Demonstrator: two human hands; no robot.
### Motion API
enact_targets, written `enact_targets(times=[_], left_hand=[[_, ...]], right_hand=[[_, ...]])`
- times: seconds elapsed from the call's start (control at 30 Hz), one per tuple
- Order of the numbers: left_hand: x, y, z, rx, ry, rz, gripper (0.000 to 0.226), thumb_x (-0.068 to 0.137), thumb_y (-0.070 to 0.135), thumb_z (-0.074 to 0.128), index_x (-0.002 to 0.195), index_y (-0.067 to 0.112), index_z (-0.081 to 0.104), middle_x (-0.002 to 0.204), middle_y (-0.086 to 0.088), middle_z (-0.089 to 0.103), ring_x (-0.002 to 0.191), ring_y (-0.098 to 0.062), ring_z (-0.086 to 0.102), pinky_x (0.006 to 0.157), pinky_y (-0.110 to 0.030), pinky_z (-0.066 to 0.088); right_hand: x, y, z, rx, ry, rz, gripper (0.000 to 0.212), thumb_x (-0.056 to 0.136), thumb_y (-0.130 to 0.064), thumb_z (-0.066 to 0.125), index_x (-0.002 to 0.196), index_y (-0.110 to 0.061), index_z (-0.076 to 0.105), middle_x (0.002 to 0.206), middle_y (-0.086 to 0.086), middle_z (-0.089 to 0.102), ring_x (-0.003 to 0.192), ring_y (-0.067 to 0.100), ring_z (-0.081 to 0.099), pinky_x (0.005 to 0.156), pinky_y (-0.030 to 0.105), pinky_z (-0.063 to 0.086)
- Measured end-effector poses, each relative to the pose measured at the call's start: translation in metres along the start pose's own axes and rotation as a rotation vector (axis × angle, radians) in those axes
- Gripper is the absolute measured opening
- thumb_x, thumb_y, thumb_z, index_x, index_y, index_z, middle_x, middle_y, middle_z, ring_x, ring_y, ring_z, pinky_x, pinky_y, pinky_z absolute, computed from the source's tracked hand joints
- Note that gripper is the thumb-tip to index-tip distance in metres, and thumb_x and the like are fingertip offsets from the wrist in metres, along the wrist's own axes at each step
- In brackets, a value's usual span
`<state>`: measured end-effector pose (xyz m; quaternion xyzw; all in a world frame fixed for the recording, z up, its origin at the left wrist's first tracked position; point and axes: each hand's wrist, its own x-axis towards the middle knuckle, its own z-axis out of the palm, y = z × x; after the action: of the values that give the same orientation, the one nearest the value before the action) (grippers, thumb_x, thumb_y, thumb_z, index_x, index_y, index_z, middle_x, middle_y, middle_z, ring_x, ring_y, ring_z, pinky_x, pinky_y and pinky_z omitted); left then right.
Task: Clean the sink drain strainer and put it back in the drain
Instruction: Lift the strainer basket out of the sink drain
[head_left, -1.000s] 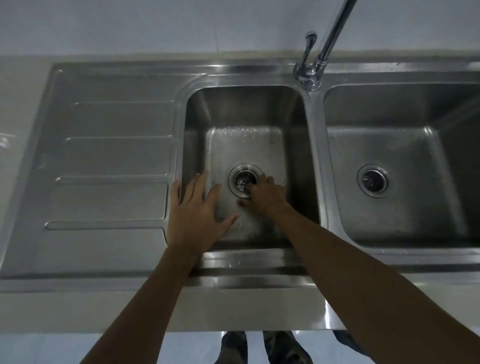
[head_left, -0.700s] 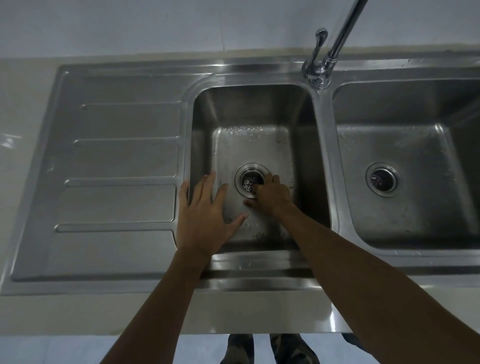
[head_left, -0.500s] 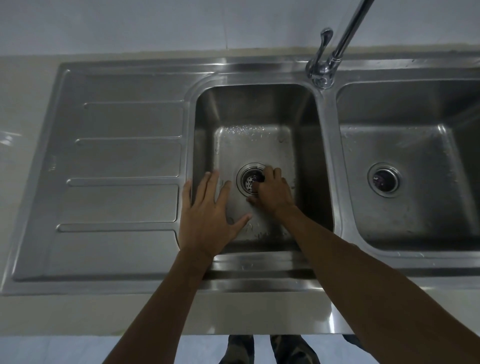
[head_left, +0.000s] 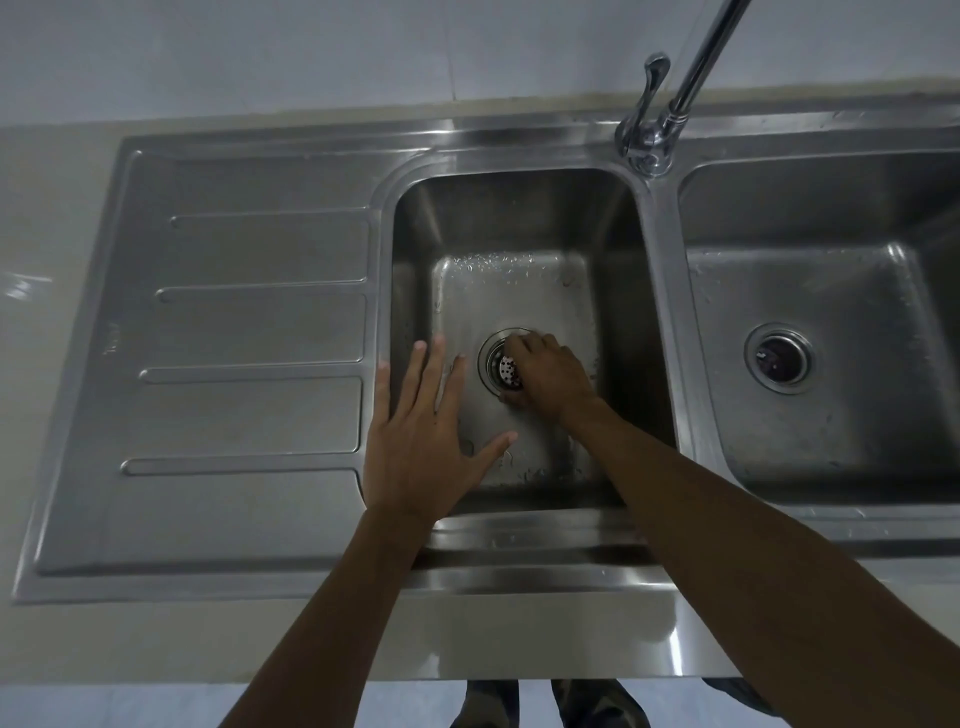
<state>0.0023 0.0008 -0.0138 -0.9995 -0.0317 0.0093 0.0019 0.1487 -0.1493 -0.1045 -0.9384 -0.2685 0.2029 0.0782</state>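
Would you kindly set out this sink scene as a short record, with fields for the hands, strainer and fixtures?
left hand: open, fingers spread, over the left rim of the middle basin; contact unclear
right hand: fingers curled on the strainer
strainer: perforated, at the drain ring, partly hidden by the hand; seating unclear
faucet: behind the divider between the basins; no water running
right basin: no hand in it

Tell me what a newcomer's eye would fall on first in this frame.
The right hand reaches deep into the middle basin, fingers curled on the perforated drain strainer at the drain opening. Beside it, the left hand is spread open over that basin's left rim. The chrome faucet rises at the back, between the two basins.
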Motion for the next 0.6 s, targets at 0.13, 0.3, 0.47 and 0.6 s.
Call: enact_targets(times=[0.13,0.3,0.47,0.6], left_hand=[[0.000,-0.001,0.000,-0.012,-0.001,0.000,0.103,0.090,0.089,0.023,0.162,0.016,0.026,0.172,-0.010,0.011,0.160,-0.026,0.005,0.127,-0.057,0.008],[0.000,0.000,0.001,-0.022,-0.002,0.000,0.103,0.089,0.090,0.023,0.161,0.017,0.029,0.172,-0.011,0.015,0.160,-0.026,0.009,0.128,-0.056,0.007],[0.001,-0.001,0.001,-0.022,-0.012,-0.004,0.102,0.089,0.090,0.023,0.161,0.017,0.031,0.172,-0.010,0.015,0.160,-0.025,0.010,0.128,-0.056,0.007],[-0.001,-0.001,0.000,-0.031,-0.007,0.000,0.102,0.089,0.090,0.024,0.160,0.016,0.032,0.171,-0.011,0.016,0.159,-0.026,0.012,0.127,-0.057,0.008]], right_hand=[[0.007,0.002,-0.005,0.096,-0.063,0.013,0.098,0.069,-0.039,0.088,0.149,-0.020,0.034,0.147,0.014,0.044,0.131,0.036,0.042,0.096,0.048,0.048],[0.016,0.007,-0.015,0.034,-0.149,-0.047,0.093,0.066,-0.035,0.090,0.144,-0.019,0.042,0.139,0.013,0.048,0.125,0.034,0.047,0.095,0.043,0.049],[0.013,0.009,-0.019,0.003,-0.108,-0.081,0.090,0.065,-0.040,0.088,0.140,-0.016,0.044,0.134,0.014,0.050,0.119,0.033,0.051,0.089,0.041,0.052],[-0.001,0.005,-0.021,0.056,-0.038,-0.086,0.093,0.067,-0.042,0.086,0.143,-0.016,0.040,0.137,0.014,0.048,0.121,0.034,0.051,0.089,0.044,0.053]])
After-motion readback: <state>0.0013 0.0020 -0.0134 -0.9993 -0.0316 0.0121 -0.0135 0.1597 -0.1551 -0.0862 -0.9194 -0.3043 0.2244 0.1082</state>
